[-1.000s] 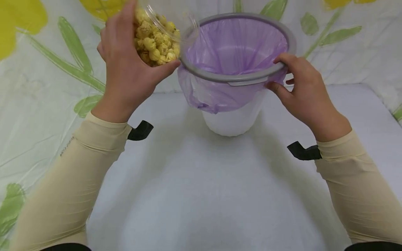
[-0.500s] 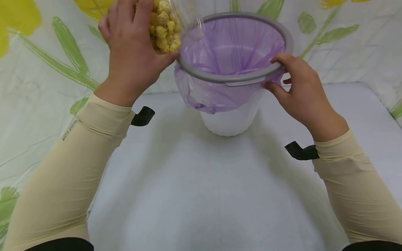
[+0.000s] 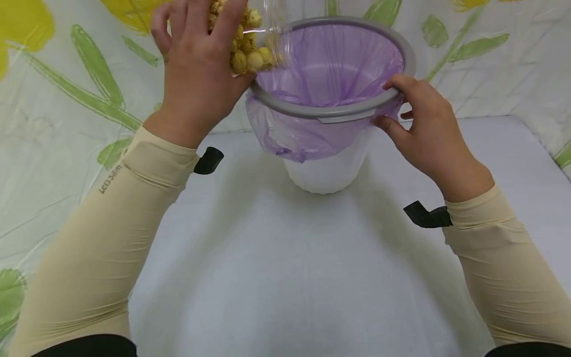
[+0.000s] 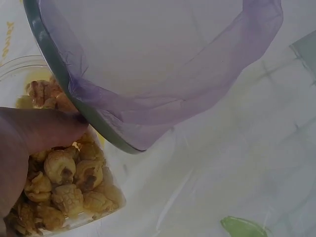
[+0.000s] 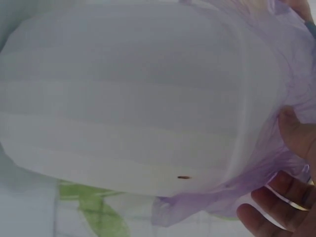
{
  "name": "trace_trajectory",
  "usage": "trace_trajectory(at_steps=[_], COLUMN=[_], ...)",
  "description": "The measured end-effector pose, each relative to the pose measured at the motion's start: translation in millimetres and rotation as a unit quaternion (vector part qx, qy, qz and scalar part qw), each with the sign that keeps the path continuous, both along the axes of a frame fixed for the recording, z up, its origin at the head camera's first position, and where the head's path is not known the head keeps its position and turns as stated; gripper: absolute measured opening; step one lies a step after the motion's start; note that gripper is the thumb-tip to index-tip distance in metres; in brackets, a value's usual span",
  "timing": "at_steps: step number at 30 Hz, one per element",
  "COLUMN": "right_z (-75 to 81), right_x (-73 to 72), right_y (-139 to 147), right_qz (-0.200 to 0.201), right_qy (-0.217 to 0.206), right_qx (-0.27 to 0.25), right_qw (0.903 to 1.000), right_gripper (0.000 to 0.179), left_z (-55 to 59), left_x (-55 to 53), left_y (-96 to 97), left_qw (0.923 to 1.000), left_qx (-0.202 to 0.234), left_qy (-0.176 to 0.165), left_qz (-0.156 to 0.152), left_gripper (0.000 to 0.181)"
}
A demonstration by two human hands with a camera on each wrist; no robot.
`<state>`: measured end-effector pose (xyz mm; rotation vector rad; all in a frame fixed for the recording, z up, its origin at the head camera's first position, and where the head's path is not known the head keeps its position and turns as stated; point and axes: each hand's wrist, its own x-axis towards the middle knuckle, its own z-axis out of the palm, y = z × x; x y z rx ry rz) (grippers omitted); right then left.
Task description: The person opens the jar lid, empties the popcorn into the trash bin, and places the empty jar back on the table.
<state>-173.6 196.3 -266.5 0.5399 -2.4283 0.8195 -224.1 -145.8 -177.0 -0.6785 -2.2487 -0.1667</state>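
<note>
My left hand (image 3: 198, 74) grips a clear plastic jar of yellow popcorn (image 3: 250, 52), tilted so its mouth lies over the left rim of a trash can (image 3: 327, 173). In the left wrist view, popcorn pieces (image 4: 66, 173) press against the jar's clear wall beside my thumb. The white can has a grey rim (image 3: 308, 109) and a purple bag (image 3: 330, 64) lining it, folded over the outside. At the can's right side, my right hand (image 3: 426, 119) holds the rim, thumb below and fingers over it. The right wrist view shows that thumb against the purple bag.
A white-covered table (image 3: 303, 272) carries the can near its back edge. Behind it hangs a pale sheet (image 3: 49, 148) printed with yellow flowers and green leaves. Both sleeves carry black tabs at the wrists.
My left hand has moved right and tipped the jar further toward the can, and the popcorn has shifted toward the jar's mouth. The right hand has kept its hold on the rim.
</note>
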Motion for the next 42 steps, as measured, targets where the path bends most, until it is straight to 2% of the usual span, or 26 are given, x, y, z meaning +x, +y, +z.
trace_trajectory(at_steps=[9, 15, 17, 22, 30, 42], right_z=[-0.2, -0.8, -0.9, -0.8, -1.5, -1.2], right_x=[-0.4, -0.7, -0.7, -1.3, -3.5, -3.4], right_y=[0.3, -0.2, -0.1, 0.4, 0.1, 0.0], right_qz=[0.002, 0.008, 0.007, 0.005, 0.007, 0.005], right_qy=[0.007, 0.006, 0.006, 0.009, 0.01, 0.007], right_qx=[0.002, -0.002, -0.001, -0.001, 0.002, 0.001], right_qw=[1.0, 0.9999, 1.0, 0.9999, 0.9999, 1.0], right_gripper=[0.048, 0.047, 0.047, 0.047, 0.047, 0.048], left_z=[2.5, -2.8, -4.2, -5.3, -6.5, -4.0], left_x=[-1.2, -8.5, -10.9, -14.9, -17.2, -14.7], left_y=[6.2, 6.9, 7.1, 7.9, 8.0, 8.4], left_qw=[0.9991, 0.9946, 0.9921, 0.9884, 0.9871, 0.988], left_qx=[-0.035, -0.068, -0.075, -0.08, -0.077, -0.087], left_qy=[0.023, 0.078, 0.1, 0.129, 0.14, 0.127], left_qz=[0.003, 0.0, -0.001, -0.002, -0.002, 0.009], left_gripper=[0.06, 0.052, 0.053, 0.058, 0.058, 0.06])
